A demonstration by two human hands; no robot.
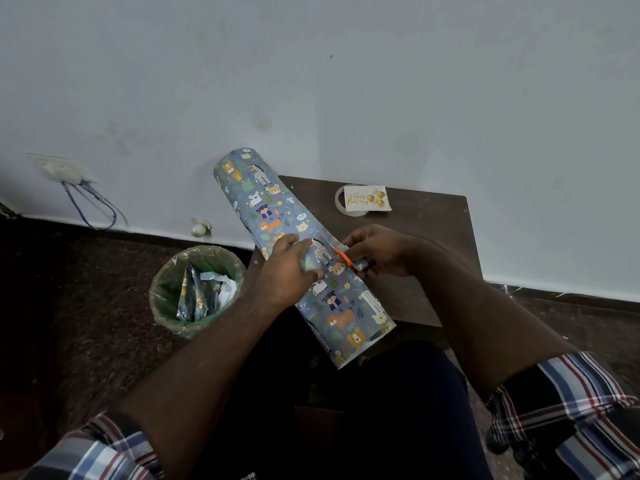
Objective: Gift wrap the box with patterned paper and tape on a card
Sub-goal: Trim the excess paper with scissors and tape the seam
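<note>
Grey-blue animal-print paper roll, orange-handled scissors, dark brown table, green-lined bin

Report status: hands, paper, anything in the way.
Left hand holds the wrapping paper on the table. Right hand grips scissors at the paper. Card sits on tape roll, out of the way.
</note>
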